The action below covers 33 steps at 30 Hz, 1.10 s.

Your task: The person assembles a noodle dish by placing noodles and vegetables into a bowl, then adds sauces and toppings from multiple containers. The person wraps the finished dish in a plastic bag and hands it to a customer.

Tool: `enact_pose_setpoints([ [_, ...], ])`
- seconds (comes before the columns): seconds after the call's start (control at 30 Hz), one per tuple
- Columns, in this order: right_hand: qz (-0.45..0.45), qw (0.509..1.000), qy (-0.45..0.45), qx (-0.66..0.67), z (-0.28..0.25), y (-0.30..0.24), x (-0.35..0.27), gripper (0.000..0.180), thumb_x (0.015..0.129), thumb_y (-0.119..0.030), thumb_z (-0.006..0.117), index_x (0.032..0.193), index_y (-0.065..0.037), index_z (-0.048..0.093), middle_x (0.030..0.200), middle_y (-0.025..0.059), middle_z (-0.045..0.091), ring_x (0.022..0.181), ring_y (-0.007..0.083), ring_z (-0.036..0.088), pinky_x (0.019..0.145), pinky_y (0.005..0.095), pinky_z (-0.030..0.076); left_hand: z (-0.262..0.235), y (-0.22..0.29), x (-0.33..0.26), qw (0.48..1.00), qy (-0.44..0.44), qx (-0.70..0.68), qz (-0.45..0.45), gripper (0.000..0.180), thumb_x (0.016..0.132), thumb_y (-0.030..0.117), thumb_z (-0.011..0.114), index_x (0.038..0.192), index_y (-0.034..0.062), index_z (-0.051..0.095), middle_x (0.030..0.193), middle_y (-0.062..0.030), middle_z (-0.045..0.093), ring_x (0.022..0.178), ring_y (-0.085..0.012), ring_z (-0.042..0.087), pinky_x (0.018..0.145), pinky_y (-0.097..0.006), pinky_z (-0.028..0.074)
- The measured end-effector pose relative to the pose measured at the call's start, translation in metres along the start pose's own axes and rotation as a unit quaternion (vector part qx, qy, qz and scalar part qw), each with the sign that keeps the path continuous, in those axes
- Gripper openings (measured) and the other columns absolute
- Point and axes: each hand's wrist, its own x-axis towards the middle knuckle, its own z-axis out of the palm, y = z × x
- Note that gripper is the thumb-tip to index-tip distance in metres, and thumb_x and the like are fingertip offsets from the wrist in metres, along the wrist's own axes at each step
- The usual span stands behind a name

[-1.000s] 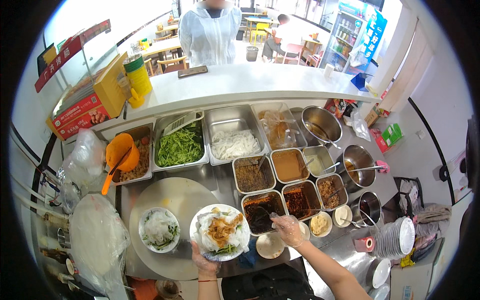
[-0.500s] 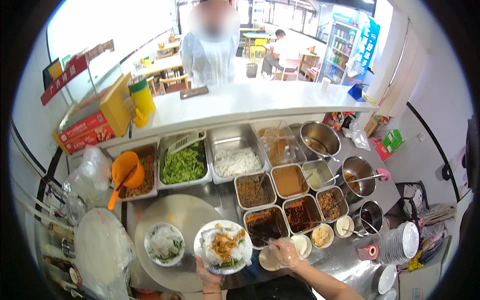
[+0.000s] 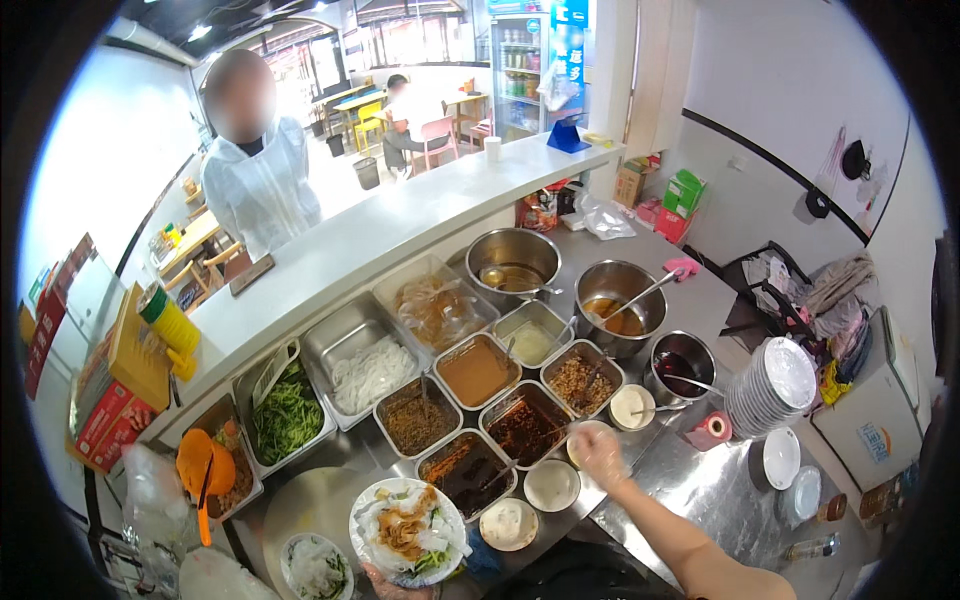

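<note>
Left hand (image 3: 392,583) holds a plate (image 3: 408,531) already topped with noodles; gloved right hand (image 3: 600,455), loosely open, reaches over condiment cups (image 3: 632,406).

Here's the right hand (image 3: 601,455), and it's wrapped in a thin, clear disposable plastic glove, crinkled and a touch loose around the fingers. Behind it, the forearm is bare, no sleeve, no watch, no band showing anywhere along it. Over to the left hand (image 3: 395,583): only a sliver of it peeks in at the bottom edge, too little to say whether it's gloved. Between the two forearms sits a patch of dark clothing, plain and unmarked.
</note>
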Motion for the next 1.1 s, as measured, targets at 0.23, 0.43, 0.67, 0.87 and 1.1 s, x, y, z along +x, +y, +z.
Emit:
enact_pose_setpoints([
  [0.23,-0.153,0.987,-0.027,-0.038,-0.040,-0.042,0.047,0.012,0.080,-0.009,0.059,0.087,-0.004,0.068,0.085,0.0148,0.067,0.074,0.0243,0.065,0.065,0.0328,0.050,0.025,-0.003,0.003,0.999,-0.038,-0.003,-0.019,0.076,0.083,0.055,0.050,0.139,0.0074,0.030,0.140,-0.0132,0.037,0.125,-0.0349,0.037,0.103,-0.050,0.033],
  [0.43,-0.251,0.954,-0.101,-0.130,-0.030,-0.021,0.026,0.015,0.078,-0.010,0.064,0.092,-0.008,0.068,0.071,0.0091,0.063,0.065,0.0255,0.061,0.060,0.0360,0.048,0.042,-0.014,-0.001,0.998,0.003,-0.012,-0.059,0.071,0.087,0.051,0.046,0.140,0.0071,0.029,0.142,-0.0130,0.034,0.127,-0.0348,0.035,0.104,-0.051,0.031],
  [0.67,0.044,0.979,0.059,-0.188,-0.073,0.038,0.135,0.049,0.068,-0.033,0.073,0.100,0.003,0.063,0.085,0.0180,0.065,0.082,0.0286,0.064,0.074,0.0353,0.049,0.065,-0.030,0.008,0.997,-0.052,-0.010,-0.056,0.071,0.086,0.052,0.046,0.140,0.0089,0.029,0.141,-0.0136,0.035,0.127,-0.0357,0.036,0.105,-0.053,0.029],
  [0.87,0.104,0.989,0.096,-0.033,-0.069,0.110,0.194,0.038,0.076,-0.032,0.068,0.089,0.003,0.065,0.074,0.0115,0.066,0.066,0.0186,0.062,0.065,0.0320,0.048,0.064,-0.045,0.023,0.994,-0.032,-0.005,-0.103,0.070,0.086,0.051,0.048,0.139,0.0088,0.031,0.140,-0.0128,0.037,0.126,-0.0344,0.037,0.104,-0.053,0.030],
  [1.1,0.074,0.995,-0.004,-0.060,-0.067,0.088,0.173,0.022,0.076,-0.024,0.065,0.081,-0.003,0.069,0.070,0.0132,0.066,0.062,0.0228,0.063,0.062,0.0333,0.049,0.103,-0.054,0.022,0.991,-0.034,-0.007,-0.128,0.073,0.086,0.053,0.045,0.140,0.0076,0.028,0.142,-0.0150,0.033,0.128,-0.0365,0.035,0.105,-0.053,0.028],
])
